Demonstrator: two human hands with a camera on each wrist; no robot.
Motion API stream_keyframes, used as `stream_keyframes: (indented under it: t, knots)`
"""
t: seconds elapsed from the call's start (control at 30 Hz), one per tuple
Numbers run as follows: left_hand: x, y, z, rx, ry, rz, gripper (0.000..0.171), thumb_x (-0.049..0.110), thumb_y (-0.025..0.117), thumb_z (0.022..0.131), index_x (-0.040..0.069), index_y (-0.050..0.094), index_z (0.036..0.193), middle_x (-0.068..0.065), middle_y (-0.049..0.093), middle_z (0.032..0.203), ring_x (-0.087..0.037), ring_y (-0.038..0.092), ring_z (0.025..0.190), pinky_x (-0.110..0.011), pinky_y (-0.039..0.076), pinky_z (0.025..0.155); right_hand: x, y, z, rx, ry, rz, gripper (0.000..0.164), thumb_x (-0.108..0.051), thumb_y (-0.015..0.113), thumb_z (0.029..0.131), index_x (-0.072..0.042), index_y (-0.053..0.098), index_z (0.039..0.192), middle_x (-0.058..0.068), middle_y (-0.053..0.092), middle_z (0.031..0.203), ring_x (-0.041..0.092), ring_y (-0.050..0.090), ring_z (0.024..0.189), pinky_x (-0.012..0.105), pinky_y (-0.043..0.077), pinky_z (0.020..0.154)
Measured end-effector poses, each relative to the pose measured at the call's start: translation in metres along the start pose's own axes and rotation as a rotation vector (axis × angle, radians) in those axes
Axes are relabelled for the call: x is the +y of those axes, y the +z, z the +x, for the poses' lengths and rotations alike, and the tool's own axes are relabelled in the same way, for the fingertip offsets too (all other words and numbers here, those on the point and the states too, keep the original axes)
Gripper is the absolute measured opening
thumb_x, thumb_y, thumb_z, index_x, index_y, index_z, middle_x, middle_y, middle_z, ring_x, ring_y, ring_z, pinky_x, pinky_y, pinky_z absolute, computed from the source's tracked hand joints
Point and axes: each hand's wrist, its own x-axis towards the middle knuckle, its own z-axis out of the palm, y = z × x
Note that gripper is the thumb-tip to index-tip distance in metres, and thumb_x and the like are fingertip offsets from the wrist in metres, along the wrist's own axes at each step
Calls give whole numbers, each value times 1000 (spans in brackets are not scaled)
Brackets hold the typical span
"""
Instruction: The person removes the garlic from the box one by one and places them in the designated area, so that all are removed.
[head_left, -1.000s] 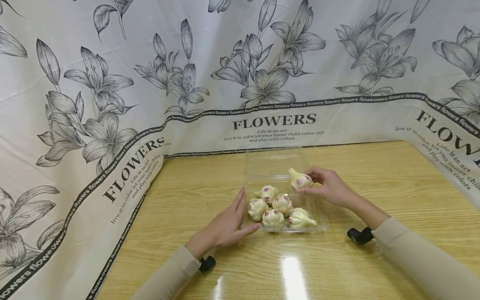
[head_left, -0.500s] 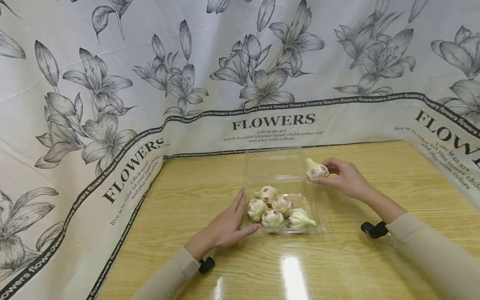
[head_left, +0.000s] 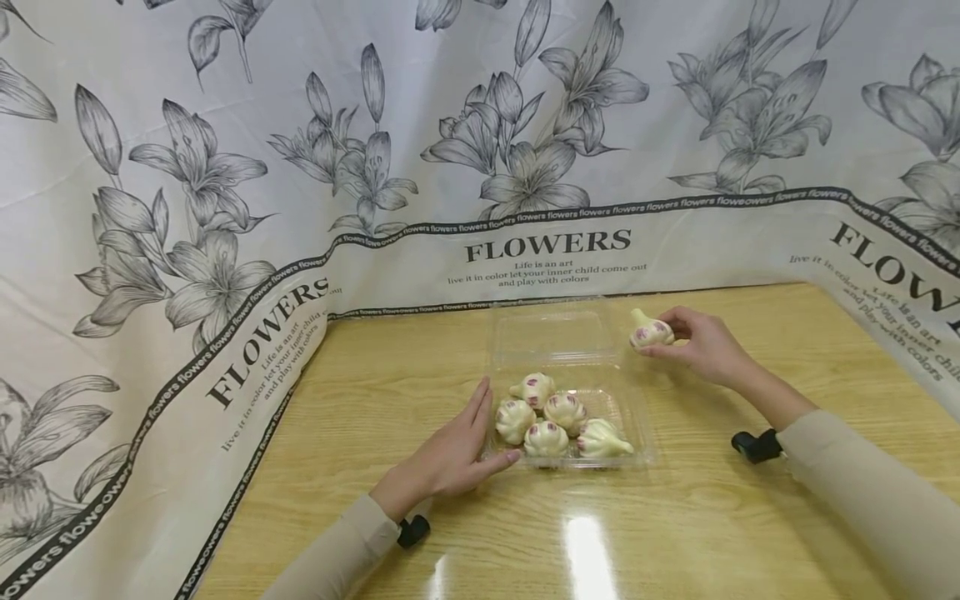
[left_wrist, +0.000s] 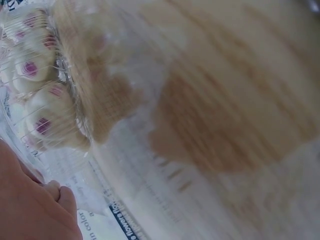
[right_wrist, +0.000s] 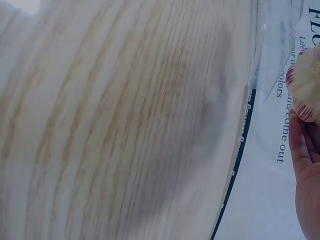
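Observation:
Between thumb and fingers, my right hand [head_left: 701, 343] pinches a garlic bulb [head_left: 651, 332], cream with purple streaks, just right of a clear plastic clamshell box [head_left: 633, 408]. The right wrist view also has this garlic bulb [right_wrist: 305, 85] at its right edge. My left hand [head_left: 453, 450] rests against the box's left side with straight fingers, the thumb at the front left corner. Several more garlic bulbs [head_left: 565, 411] lie in the box, one at the front right [head_left: 602, 437] with its stem pointing right. The box's lid [head_left: 551, 333] is folded back.
The box stands on a wood-grain table [head_left: 375, 367]. Behind and to the left hangs a white curtain [head_left: 405, 183] printed with flowers and lettering. Black wrist cameras, such as the right one [head_left: 756, 447], sit beneath both wrists.
My right hand has carried the garlic bulb from above the box to the right and away from me, beyond the box's right edge. The left hand has stayed in place.

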Motion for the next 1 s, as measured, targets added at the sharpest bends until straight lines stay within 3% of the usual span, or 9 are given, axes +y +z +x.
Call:
stream_keyframes:
  t: [0.1,0.17,0.27,0.33,0.43,0.6,0.87,1.0]
  knots:
    - [1,1,-1,-2,2,-1,105,74,37,99,2,-4,163,-1,-22,169,-32,21,154,-41,30,122,6,0,3,1,15,-15,51,-21,84,88,10,60,121,30,67,115,48,66,109,43,59,92]
    - [1,1,-1,-4,1,-1,105,74,37,99,2,-4,163,-1,-22,169,-32,21,154,-41,30,122,10,-1,5,-3,24,-18,52,-20,83,89,11,59,123,32,66,117,49,66,109,43,59,91]
    - [1,1,0,-2,1,0,105,74,37,99,2,-4,163,-2,-21,169,-32,19,154,-41,29,122,16,-1,9,-6,40,-24,56,-23,82,90,12,57,126,33,65,118,48,66,107,24,59,85]
    - [1,1,0,2,2,0,105,74,37,99,2,-4,163,-2,-21,169,-32,19,154,-41,29,123,20,-2,12,-8,55,-29,60,-26,81,91,13,56,129,33,64,119,47,66,107,12,53,79]
    - [1,0,0,5,5,2,105,74,37,99,2,-3,163,-3,-20,169,-33,21,154,-42,30,122,25,-2,15,-15,79,-42,63,-29,79,92,13,54,132,33,63,119,46,65,107,9,48,76]
    - [1,-1,-1,1,5,3,104,73,37,99,1,-4,163,-3,-22,169,-36,29,151,-44,34,120,32,-2,17,-41,108,-47,65,-32,76,94,12,52,136,32,62,121,44,62,109,23,52,80]
    - [1,0,-1,1,3,0,104,73,38,99,1,-4,163,-3,-21,169,-36,29,151,-44,34,120,45,2,20,-68,135,-84,73,-39,76,94,13,49,138,32,60,121,42,59,110,43,52,87]
    - [0,-1,-2,2,7,5,104,73,38,100,0,-3,163,-7,-19,170,-36,30,150,-44,35,120,51,5,22,-60,126,-101,72,-40,76,94,12,50,136,30,61,119,41,58,107,45,51,87]
